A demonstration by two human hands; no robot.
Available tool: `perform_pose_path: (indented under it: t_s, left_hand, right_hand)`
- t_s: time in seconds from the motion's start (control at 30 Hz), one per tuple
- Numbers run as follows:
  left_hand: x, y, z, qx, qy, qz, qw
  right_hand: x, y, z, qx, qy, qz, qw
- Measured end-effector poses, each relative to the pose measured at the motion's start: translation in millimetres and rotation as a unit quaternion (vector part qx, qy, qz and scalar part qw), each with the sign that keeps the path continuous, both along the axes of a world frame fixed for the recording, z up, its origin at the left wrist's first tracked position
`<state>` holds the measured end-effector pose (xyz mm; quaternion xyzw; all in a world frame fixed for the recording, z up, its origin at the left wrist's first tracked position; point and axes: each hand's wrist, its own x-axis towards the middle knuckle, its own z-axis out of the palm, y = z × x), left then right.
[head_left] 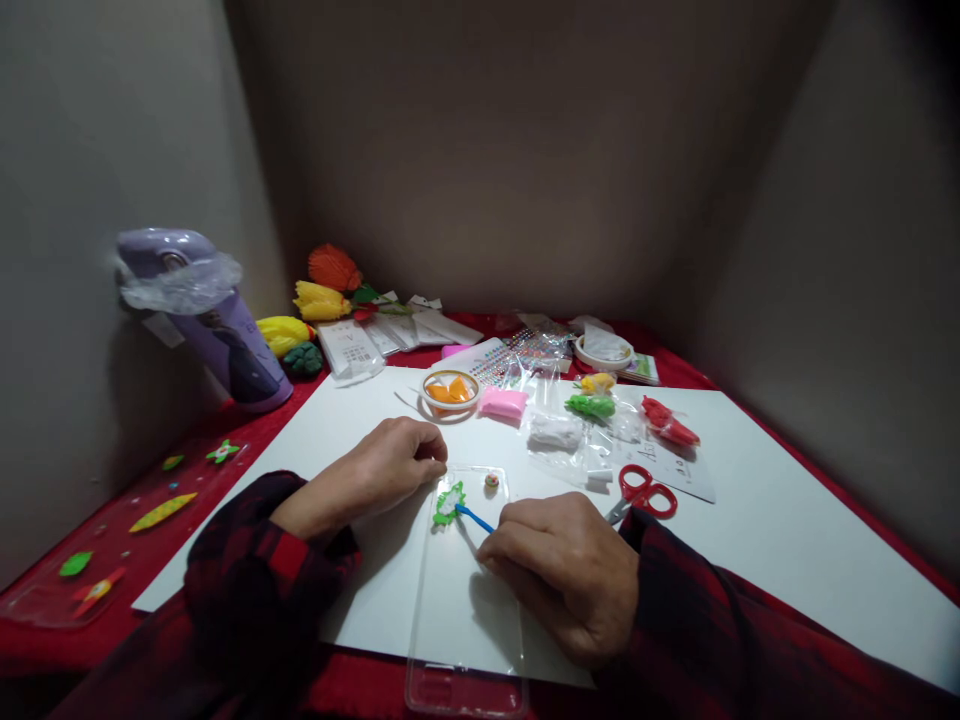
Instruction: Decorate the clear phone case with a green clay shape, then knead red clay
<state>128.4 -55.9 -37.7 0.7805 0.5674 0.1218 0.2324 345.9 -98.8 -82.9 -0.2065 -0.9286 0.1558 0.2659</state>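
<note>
A clear phone case (465, 620) lies on a white sheet (780, 520) in front of me. On its upper part sit a green and white clay shape (448, 503) and a small round clay piece (491, 481). My right hand (562, 570) is closed on a thin blue tool (474, 518) whose tip touches the green shape. My left hand (382, 465) rests curled on the sheet, fingertips pressed on the case's top left corner beside the shape.
Red scissors (643, 494) lie right of the case. Behind are bags of pink (503, 403), white (555, 432), green (591, 405) and red clay (670, 423), and an orange clay tub (450, 390). A purple bottle (217, 325) leans at left on the red cloth (187, 460).
</note>
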Motion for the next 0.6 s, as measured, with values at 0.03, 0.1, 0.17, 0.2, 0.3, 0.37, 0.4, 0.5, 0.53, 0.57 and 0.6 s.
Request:
perform_pose_path:
  t_s: [0.03,0.1,0.17,0.2,0.3,0.37,0.4,0.5,0.53,0.57,0.6]
  left_hand:
    - [-0.1,0.0,-0.1,0.001,0.000,-0.001,1.000]
    - [-0.5,0.0,-0.5,0.004,-0.002,-0.002,1.000]
    - [-1.0,-0.1,-1.0,0.007,-0.004,-0.003,1.000]
    - [-1.3,-0.1,-1.2,0.008,-0.006,-0.004,1.000]
    - [-1.6,0.0,-1.7,0.008,-0.005,-0.005,1.000]
    - [-1.3,0.1,-1.5,0.006,-0.002,-0.006,1.000]
    - [-1.2,0.0,-1.2,0.005,0.000,-0.006,1.000]
    - [-0.8,-0.5,0.0,0.002,0.001,-0.002,1.000]
    - [-0.7,-0.7,0.3,0.000,0.000,0.000,1.000]
    - [-0.7,-0.9,0.5,-0.001,-0.001,0.002,1.000]
    - [-0.7,-1.0,0.6,-0.002,-0.003,0.002,1.000]
  right_hand:
    - [-0.1,-0.3,0.0,0.001,-0.003,-0.001,1.000]
    - [-0.2,-0.7,0.3,0.004,-0.014,0.001,1.000]
    - [-0.1,-0.9,0.8,0.005,-0.027,0.001,1.000]
    - [-0.1,-0.8,1.1,0.004,-0.034,0.000,0.999]
    - [-0.4,-0.2,1.2,0.002,-0.044,-0.002,0.999]
    - [-0.6,0.2,0.9,0.006,-0.042,-0.001,0.999]
    - [-0.6,0.2,0.8,0.010,-0.038,-0.002,0.999]
    - [-0.1,-1.0,0.9,0.026,-0.025,-0.002,0.999]
    - [0.1,-1.6,1.0,0.029,-0.021,-0.004,0.999]
    - [0.3,-2.3,1.2,0.032,-0.017,-0.007,0.999]
    - [0.5,-2.9,1.3,0.034,-0.016,-0.008,0.999]
